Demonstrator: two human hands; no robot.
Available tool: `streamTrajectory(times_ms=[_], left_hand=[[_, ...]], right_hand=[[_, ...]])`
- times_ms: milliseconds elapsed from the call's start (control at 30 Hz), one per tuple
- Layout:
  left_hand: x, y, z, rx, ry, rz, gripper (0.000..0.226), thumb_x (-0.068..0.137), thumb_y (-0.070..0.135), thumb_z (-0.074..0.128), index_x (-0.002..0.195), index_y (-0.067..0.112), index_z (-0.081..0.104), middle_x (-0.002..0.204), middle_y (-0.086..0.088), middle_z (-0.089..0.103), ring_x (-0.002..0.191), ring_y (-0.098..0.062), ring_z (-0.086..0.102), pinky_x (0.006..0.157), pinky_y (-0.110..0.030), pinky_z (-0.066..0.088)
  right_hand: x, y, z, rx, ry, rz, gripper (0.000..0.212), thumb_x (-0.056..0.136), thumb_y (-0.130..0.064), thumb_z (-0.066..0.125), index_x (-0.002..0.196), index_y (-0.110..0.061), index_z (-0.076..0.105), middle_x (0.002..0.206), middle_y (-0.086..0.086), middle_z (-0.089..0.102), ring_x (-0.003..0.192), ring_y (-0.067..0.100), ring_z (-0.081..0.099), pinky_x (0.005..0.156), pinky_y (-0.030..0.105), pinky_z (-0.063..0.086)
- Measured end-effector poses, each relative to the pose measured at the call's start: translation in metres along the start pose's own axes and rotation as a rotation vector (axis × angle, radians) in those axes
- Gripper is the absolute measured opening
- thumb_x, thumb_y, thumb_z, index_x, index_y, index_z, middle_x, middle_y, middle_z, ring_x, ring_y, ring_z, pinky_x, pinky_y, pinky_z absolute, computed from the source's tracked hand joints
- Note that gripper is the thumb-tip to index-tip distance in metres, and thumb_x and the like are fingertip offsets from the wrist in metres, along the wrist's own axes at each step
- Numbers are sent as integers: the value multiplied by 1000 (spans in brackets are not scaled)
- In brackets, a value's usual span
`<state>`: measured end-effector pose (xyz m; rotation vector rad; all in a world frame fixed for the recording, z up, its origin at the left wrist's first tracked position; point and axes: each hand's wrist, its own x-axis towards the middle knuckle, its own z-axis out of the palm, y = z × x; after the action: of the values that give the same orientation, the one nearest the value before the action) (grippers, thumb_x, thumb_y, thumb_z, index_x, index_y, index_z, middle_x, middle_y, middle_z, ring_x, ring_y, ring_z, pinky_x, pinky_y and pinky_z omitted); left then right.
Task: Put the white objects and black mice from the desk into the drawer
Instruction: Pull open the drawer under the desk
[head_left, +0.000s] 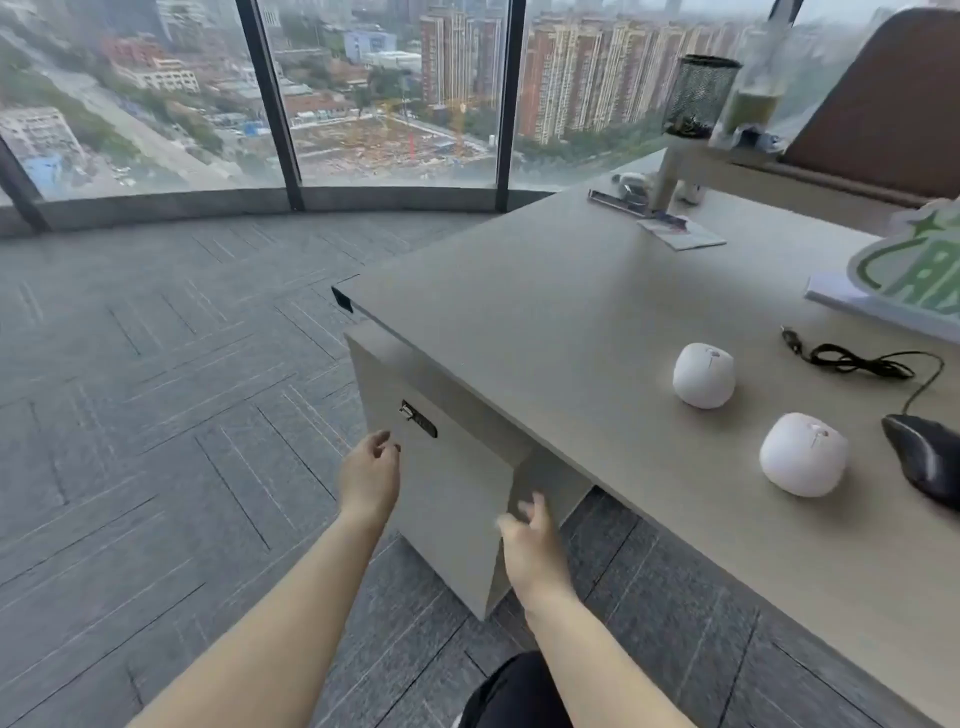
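Two round white objects sit on the beige desk (519, 322): one white object (704, 375) farther back, the other white object (802, 454) nearer the front edge. A black wired mouse (924, 460) lies at the right edge, its cable (857, 361) coiled behind it. Under the desk's left end stands the drawer cabinet (452, 488), its front closed, with a lock (418, 418) near the top. My left hand (369, 480) is at the cabinet front's left edge, fingers curled. My right hand (530, 540) reaches at its right edge, fingers apart. Neither holds anything.
A green and white sign (914, 270) lies on the desk at the right. At the back stand a shelf riser (727, 166), a black mesh pen cup (701, 96), a bottle (753, 98) and papers (680, 231). Grey carpet (156, 389) and large windows lie to the left.
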<state>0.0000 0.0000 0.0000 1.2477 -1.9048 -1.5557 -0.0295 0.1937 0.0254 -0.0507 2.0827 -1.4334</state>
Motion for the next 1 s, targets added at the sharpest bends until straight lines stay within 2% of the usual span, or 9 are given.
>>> streamTrajectory(times_ms=[100, 233, 300, 367, 467, 667, 800, 933, 1000], left_hand=[[30, 0, 13, -188, -22, -185, 21, 92, 15, 43, 103, 12, 61, 110, -13, 61, 95, -27, 60, 86, -41, 49], [65, 7, 35, -296, -25, -268, 17, 96, 20, 45, 99, 8, 56, 102, -12, 59, 92, -28, 60, 79, -42, 51], [80, 6, 44, -316, 20, -294, 20, 94, 20, 47, 85, 6, 58, 93, -15, 61, 85, -30, 60, 72, -42, 53], [90, 3, 50, -318, 57, -307, 24, 93, 18, 49, 73, 7, 56, 80, -14, 59, 83, -32, 60, 66, -42, 55], [97, -3, 55, -330, 52, -316, 21, 94, 19, 48, 94, 1, 60, 93, -14, 59, 90, -32, 59, 60, -42, 55], [93, -8, 46, -348, 29, -366, 26, 93, 19, 49, 112, 4, 56, 121, -16, 58, 110, -30, 58, 63, -44, 58], [73, -18, 20, -332, 47, -380, 25, 95, 17, 45, 114, 4, 55, 111, -12, 57, 105, -29, 57, 67, -46, 58], [49, -38, -25, -360, 78, -374, 27, 95, 17, 44, 114, 3, 56, 106, -11, 59, 108, -31, 59, 60, -43, 58], [36, -47, -47, -370, 102, -375, 30, 94, 18, 44, 118, 3, 54, 103, -11, 60, 110, -30, 60, 60, -42, 57]], right_hand=[[20, -2, 6, 50, 71, -32, 54, 87, -15, 49, 140, -18, 44, 138, -2, 54, 126, 23, 52, 107, 38, 40], [35, -2, 10, -5, 170, -30, 17, 87, -6, 47, 93, -15, 60, 74, -4, 59, 62, 16, 51, 61, 30, 38], [35, 0, 14, -48, 216, -53, 19, 84, -5, 47, 86, -11, 65, 66, -4, 60, 53, 16, 46, 49, 27, 33], [38, 5, 18, -58, 245, -86, 24, 83, -1, 47, 86, -10, 69, 68, -5, 66, 54, 13, 49, 42, 16, 33], [38, 6, 20, -46, 259, -95, 27, 85, 0, 48, 91, -11, 72, 81, -4, 76, 64, 9, 62, 46, 9, 40], [26, 12, 22, -75, 198, -79, 29, 88, -3, 48, 101, -12, 72, 97, -4, 77, 88, 18, 69, 64, 19, 48], [3, 19, 25, -79, 114, -84, 32, 93, -6, 48, 110, -18, 73, 104, -9, 74, 99, 12, 65, 67, 8, 43], [-26, 30, 37, -22, -46, -85, 38, 93, -1, 46, 119, -12, 71, 112, -2, 74, 108, 13, 66, 90, 20, 51], [-37, 37, 46, -17, -106, -69, 40, 91, 2, 43, 118, -10, 71, 111, 2, 74, 106, 14, 67, 87, 21, 53]])
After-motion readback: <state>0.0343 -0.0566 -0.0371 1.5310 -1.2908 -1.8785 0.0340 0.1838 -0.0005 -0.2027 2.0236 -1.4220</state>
